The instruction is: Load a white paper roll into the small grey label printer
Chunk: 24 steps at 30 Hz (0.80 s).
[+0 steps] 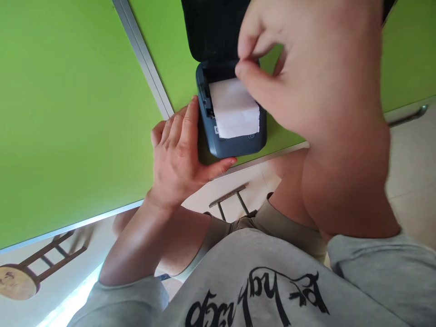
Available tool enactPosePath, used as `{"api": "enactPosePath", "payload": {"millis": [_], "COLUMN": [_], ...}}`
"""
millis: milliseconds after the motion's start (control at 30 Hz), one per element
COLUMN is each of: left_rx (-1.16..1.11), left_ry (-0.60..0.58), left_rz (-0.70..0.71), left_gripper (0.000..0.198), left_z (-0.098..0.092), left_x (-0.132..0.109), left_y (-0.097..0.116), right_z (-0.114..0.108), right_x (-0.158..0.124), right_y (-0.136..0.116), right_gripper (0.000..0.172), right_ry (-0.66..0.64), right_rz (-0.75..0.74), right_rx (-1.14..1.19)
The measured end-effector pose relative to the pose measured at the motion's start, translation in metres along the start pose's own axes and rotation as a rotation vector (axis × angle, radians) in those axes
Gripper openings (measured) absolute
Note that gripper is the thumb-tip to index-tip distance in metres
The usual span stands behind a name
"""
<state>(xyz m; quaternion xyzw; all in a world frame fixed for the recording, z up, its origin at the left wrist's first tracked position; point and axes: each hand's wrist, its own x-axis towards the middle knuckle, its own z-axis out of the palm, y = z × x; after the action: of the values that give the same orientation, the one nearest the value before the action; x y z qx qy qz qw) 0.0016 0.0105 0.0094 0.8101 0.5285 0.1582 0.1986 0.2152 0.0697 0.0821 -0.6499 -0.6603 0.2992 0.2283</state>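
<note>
A small dark blue-grey printer (235, 149) stands on the green tabletop with its black lid (213, 29) swung up at the far side. White paper (235, 106) lies in its bay, and the end folds down over the front. My left hand (180, 150) holds the printer's near left corner, the fingers along its left side and the thumb along the front edge. Above the far right part of the paper, my right hand (265, 68) is closed in a pinch of thumb and fingers. Whatever is between those fingertips is hidden, and the hand covers part of the lid.
A metal strip (146, 59) crosses the green tabletop (68, 113) left of the printer. The table's near edge runs just in front of it. Below are my legs, a wooden stool (18, 281) at left, and a handle-like metal bar (408, 116) at right.
</note>
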Motion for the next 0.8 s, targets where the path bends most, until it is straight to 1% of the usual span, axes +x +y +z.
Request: {"api": "enactPosePath", "payload": {"millis": [33,67,100,233,367,433,567,667,733,767,800], "left_rx": [-0.008,-0.015,-0.020,-0.028,-0.023,-0.021,-0.016,-0.004,-0.003,-0.004,-0.001], "left_ry": [-0.002,-0.004,-0.008,-0.024,-0.026,-0.027,-0.026,-0.013,0.004,0.016,0.026], "left_rz": [0.001,0.002,0.000,-0.006,-0.004,-0.003,0.006,0.018,0.029,0.035,0.040], "left_gripper": [0.112,0.112,0.113,0.114,0.112,0.111,0.109,0.105,0.105,0.105,0.105], "left_z": [0.000,0.000,0.001,0.001,0.000,0.000,-0.001,0.000,0.001,0.002,0.002], "left_x": [0.000,0.000,-0.001,0.000,-0.001,-0.001,-0.002,-0.002,-0.002,-0.002,-0.003], "left_y": [-0.001,-0.001,-0.001,-0.001,-0.002,-0.002,-0.002,-0.002,-0.002,-0.003,-0.003], "right_z": [0.001,0.002,0.003,0.005,0.006,0.006,0.004,-0.003,-0.009,-0.011,-0.013], "right_x": [0.000,0.001,0.001,0.005,0.009,0.012,0.018,0.017,0.013,0.011,0.009], "right_y": [-0.003,-0.006,-0.008,-0.009,-0.008,-0.009,-0.007,-0.002,0.002,0.003,0.003], "right_gripper": [0.021,0.028,0.034,0.050,0.062,0.065,0.055,0.056,0.051,0.050,0.047], "right_ry": [-0.058,-0.102,-0.142,-0.231,-0.258,-0.267,-0.292,-0.264,-0.251,-0.235,-0.164], "right_rz": [-0.070,-0.112,-0.127,-0.166,-0.204,-0.219,-0.210,-0.230,-0.299,-0.313,-0.272], "right_rx": [-0.262,-0.461,-0.578,-0.659,-0.724,-0.714,-0.640,-0.539,-0.369,-0.217,-0.018]}}
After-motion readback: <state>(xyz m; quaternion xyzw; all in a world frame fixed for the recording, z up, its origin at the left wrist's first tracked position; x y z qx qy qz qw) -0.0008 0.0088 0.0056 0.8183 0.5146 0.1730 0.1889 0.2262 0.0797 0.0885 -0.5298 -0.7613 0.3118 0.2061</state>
